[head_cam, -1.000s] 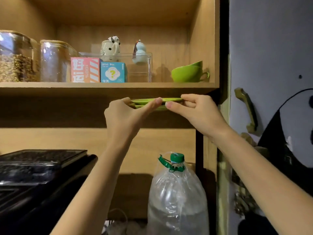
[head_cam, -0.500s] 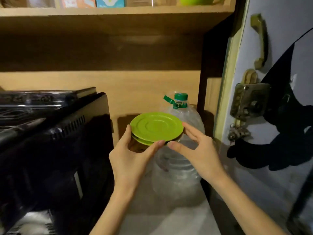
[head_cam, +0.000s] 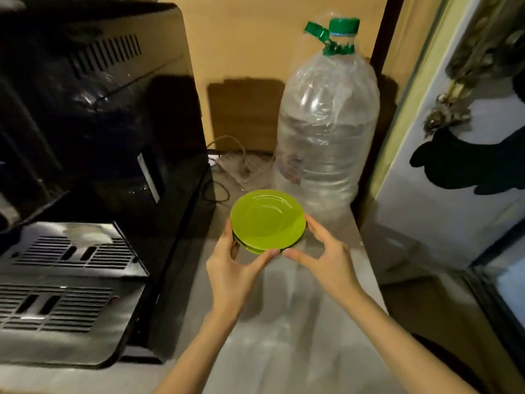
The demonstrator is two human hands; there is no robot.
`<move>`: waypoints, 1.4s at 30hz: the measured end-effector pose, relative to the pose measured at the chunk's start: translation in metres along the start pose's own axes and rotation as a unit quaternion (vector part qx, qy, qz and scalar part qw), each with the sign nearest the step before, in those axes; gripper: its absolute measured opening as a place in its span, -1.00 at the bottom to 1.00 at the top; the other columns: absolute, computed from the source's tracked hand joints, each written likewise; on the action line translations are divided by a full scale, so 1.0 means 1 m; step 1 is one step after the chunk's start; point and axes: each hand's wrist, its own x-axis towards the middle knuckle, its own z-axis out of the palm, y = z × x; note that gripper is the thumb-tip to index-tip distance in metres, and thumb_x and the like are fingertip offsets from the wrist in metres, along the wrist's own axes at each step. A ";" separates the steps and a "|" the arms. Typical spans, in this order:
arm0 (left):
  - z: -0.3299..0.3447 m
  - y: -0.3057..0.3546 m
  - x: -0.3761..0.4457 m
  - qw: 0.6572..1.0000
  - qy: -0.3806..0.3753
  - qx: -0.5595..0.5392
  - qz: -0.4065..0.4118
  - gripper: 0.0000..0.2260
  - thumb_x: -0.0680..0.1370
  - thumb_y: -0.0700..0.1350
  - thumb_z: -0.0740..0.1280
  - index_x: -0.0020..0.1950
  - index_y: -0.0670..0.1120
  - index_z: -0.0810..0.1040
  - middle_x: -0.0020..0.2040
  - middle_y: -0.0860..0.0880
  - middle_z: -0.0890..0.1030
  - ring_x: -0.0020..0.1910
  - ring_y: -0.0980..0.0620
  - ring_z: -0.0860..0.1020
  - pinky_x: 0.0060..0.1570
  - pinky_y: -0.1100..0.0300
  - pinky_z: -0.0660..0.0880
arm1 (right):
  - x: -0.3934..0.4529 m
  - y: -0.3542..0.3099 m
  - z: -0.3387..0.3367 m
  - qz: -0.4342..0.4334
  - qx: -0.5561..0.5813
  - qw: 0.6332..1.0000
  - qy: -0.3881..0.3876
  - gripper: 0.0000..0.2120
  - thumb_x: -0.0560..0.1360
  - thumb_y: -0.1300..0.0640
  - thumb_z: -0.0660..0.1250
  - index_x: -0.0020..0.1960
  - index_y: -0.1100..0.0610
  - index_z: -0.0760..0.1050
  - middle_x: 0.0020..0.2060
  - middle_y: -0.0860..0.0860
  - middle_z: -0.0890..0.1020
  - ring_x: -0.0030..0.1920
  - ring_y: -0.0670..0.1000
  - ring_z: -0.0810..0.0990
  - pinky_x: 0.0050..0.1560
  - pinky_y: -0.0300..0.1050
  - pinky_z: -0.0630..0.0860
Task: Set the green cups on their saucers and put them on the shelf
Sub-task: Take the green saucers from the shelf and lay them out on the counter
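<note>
Left hand (head_cam: 230, 268) and right hand (head_cam: 326, 260) pinch opposite rims of two stacked saucers (head_cam: 267, 220) above the table (head_cam: 284, 322) near its back edge; glazed, light, brittle, likely slippery: grip rims only.

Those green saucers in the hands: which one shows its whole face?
The top saucer does, rings and all. The lower saucer sits stacked beneath it, only a crescent of rim peeking out near the left hand, opposite the right hand.

Bare counter (head_cam: 284, 322) lies open between black appliance (head_cam: 93, 123) and water bottle (head_cam: 326, 123).
</note>
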 end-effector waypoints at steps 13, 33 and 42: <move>0.002 -0.085 -0.024 0.987 -0.033 0.063 -0.142 -0.21 0.13 0.14 0.54 0.32 0.03 0.39 0.21 0.05 0.57 0.21 0.12 0.51 0.22 0.18 0.45 | -0.017 0.078 0.053 0.096 -0.035 0.993 -0.055 -0.22 0.26 -0.01 0.52 0.41 -0.02 0.28 0.32 -0.02 0.48 0.34 -0.02 0.41 0.31 -0.07 0.39; 0.021 -0.119 -0.012 0.951 -0.093 0.224 -0.190 -0.07 0.22 0.16 0.50 0.47 -0.05 0.15 0.52 -0.05 0.15 0.51 -0.08 0.03 0.44 0.01 0.05 | -0.002 0.120 0.070 0.110 -0.153 0.977 -0.103 -0.23 0.34 -0.08 0.42 0.44 0.11 0.20 0.47 0.09 0.24 0.50 0.02 0.12 0.46 -0.04 -0.08; 0.023 -0.120 -0.011 0.950 -0.097 0.223 -0.194 -0.08 0.24 0.16 0.49 0.47 -0.05 0.13 0.52 -0.05 0.15 0.51 -0.12 0.01 0.44 -0.03 0.05 | 0.000 0.122 0.070 0.112 -0.165 0.974 -0.107 -0.19 0.29 -0.22 0.39 0.43 0.06 0.23 0.47 0.07 0.25 0.49 0.01 0.11 0.46 -0.03 -0.06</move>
